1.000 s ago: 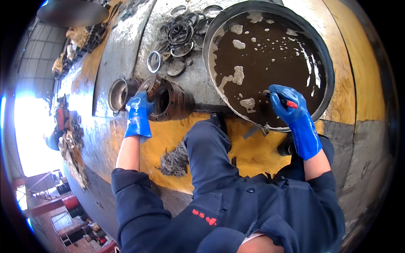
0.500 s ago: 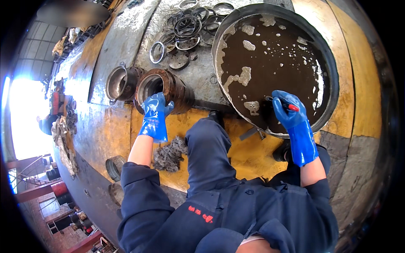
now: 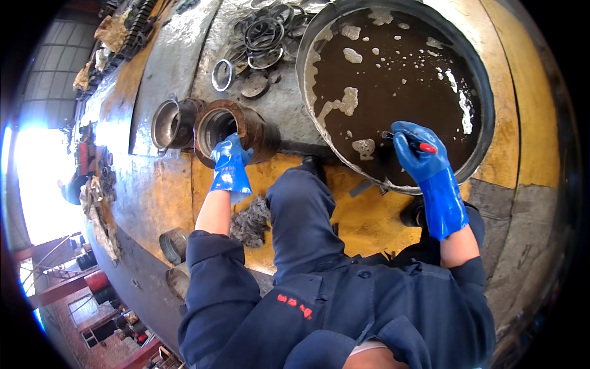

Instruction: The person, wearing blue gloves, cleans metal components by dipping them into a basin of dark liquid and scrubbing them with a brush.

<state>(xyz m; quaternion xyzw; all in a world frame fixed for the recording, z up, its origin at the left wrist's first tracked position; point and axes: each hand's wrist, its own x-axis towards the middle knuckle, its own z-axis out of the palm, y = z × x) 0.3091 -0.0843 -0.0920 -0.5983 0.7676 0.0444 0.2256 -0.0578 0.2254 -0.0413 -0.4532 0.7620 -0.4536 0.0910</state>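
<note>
My left hand (image 3: 230, 157), in a long blue rubber glove, grips the lower rim of a rusty, ribbed metal cylinder (image 3: 263, 139). Its fingers reach into the round opening, and the thumb lies along the outside. A grey metal housing with small lugs (image 3: 165, 124) stands just left of the cylinder. My right hand (image 3: 420, 147), gloved the same way, is closed around a tool with a red-ended handle (image 3: 427, 147). It hangs over the near part of a wide round basin (image 3: 305, 74) of dark liquid with patches of foam. The tool's working end is hard to make out.
Several metal rings (image 3: 264, 34) lie piled beyond the cylinder, with a loose ring (image 3: 222, 75) nearer. Grey fibrous waste (image 3: 251, 222) sits beside my leg. Short metal bands (image 3: 173, 245) lie at lower left. Metal plates, partly yellow, cover the floor.
The view has shifted slightly. My left fingers sit a little deeper in the cylinder's opening. My right hand stays over the basin with the tool, its wrist turned slightly.
</note>
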